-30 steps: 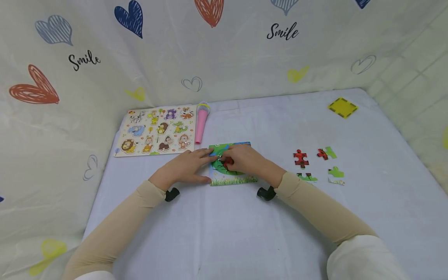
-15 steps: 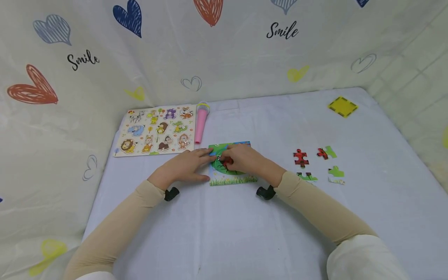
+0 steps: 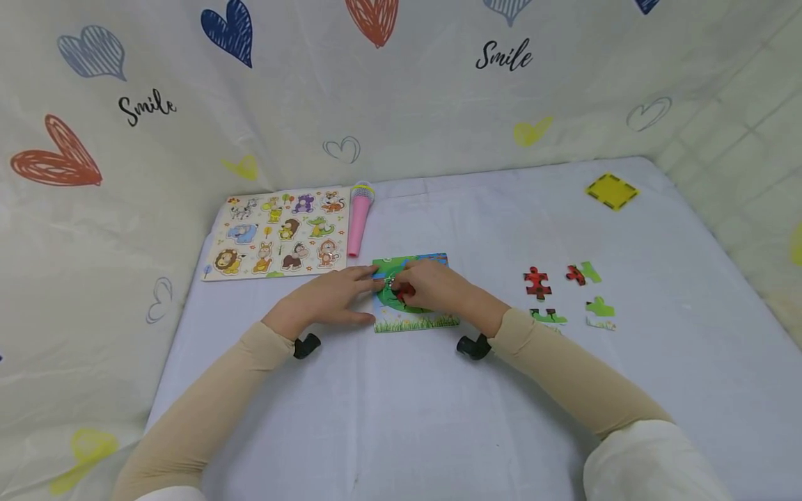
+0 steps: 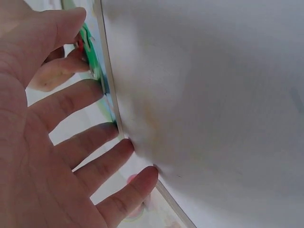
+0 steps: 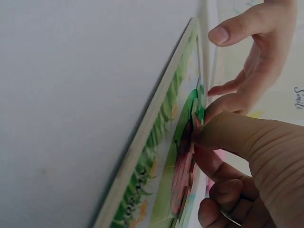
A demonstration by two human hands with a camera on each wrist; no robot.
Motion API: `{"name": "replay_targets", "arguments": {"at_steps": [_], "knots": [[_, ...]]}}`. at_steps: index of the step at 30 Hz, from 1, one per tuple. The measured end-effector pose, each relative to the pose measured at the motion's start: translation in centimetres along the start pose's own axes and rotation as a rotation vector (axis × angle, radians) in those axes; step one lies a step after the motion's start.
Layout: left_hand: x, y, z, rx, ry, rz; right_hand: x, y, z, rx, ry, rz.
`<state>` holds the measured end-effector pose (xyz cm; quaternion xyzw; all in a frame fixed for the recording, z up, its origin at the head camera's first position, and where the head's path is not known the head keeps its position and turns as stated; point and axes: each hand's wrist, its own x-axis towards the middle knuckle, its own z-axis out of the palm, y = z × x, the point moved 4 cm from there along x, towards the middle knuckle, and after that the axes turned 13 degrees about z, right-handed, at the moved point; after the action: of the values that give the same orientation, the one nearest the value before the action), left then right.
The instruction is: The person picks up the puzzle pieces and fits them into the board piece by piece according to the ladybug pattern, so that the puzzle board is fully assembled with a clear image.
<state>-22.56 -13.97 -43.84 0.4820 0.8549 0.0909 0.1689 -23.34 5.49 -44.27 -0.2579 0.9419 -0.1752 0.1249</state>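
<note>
A small puzzle board (image 3: 416, 323) with a green, blue and grassy picture lies flat on the table. My right hand (image 3: 438, 287) reaches over it and pinches a red-and-green jigsaw piece (image 5: 195, 108) between thumb and index finger, low over the picture. That piece is mostly hidden by the fingers in the head view. Straight, spread fingers of my left hand (image 3: 328, 298) touch the board's left side, the thumb near its lower left corner. Loose jigsaw pieces lie to the right: a red one (image 3: 537, 284), a red-and-green one (image 3: 584, 273) and green ones (image 3: 600, 307).
A wooden animal puzzle board (image 3: 278, 236) sits at the back left, its near right corner close to my left fingers. Beside it lies a pink toy microphone (image 3: 359, 221). A yellow square tile (image 3: 612, 192) is at the far right. A patterned cloth hangs behind the table.
Hardly anything differs: both hands stay at the board, and the right fingers keep their pinch on the jigsaw piece. The whole head view has shifted very slightly.
</note>
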Motion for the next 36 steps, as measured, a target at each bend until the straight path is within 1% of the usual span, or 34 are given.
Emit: {"name": "replay_targets", "arguments": {"at_steps": [6,11,13,18,21,25,30,33,36], "knots": [[0.3,0.2,-0.1,-0.006,0.004,-0.007,-0.2,-0.2,-0.1,-0.011,-0.013,0.001],[0.5,0.2,0.0,-0.005,0.016,-0.012,-0.2,-0.1,0.0,0.003,-0.02,0.035],[0.7,0.2,0.0,0.004,0.023,-0.01,-0.2,0.0,-0.1,0.011,-0.013,0.04],[1.1,0.4,0.0,0.021,0.031,-0.018,-0.3,0.1,0.1,0.037,0.011,0.02],[1.2,0.4,0.0,0.025,0.02,-0.034,-0.3,0.2,0.2,0.069,0.017,0.013],[1.3,0.5,-0.1,0.032,0.012,-0.042,-0.4,0.4,0.2,0.139,0.025,0.009],[1.6,0.5,0.0,0.055,0.048,-0.023,-0.3,0.6,0.2,0.17,0.035,0.007],[1.8,0.5,0.1,0.088,0.082,-0.008,-0.2,0.6,0.2,0.16,0.031,0.008],[2.0,0.7,0.1,0.126,0.101,0.004,-0.2,0.6,0.2,0.134,0.033,0.012]]}}
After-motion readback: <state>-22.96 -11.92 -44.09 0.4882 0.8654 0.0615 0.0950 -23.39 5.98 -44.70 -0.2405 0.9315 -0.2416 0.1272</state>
